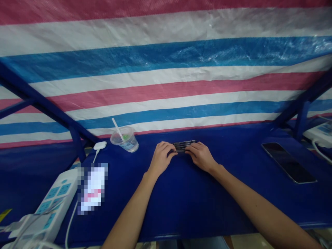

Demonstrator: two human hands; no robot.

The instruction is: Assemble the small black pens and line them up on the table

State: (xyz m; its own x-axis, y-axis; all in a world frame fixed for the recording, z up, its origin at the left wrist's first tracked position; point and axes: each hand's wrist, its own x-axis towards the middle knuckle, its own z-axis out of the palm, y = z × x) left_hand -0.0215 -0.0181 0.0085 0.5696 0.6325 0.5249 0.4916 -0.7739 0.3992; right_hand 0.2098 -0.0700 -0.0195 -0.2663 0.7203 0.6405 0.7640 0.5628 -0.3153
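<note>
Head view — left hand (163, 157) and right hand (200, 156) curl their fingers (191, 148) closed around both ends of a dark bundle (183, 146).

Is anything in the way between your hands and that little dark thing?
No, nothing visible is in the way. The left hand and right hand both touch the dark ribbed object from either side. The plastic cup stands well off to the left, apart from them.

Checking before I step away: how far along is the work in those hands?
Done: nothing finished is visible. In hand: the left hand and right hand hold a small dark bundle, too small to identify. Left: unclear; the plastic cup and phone lie untouched.
</note>
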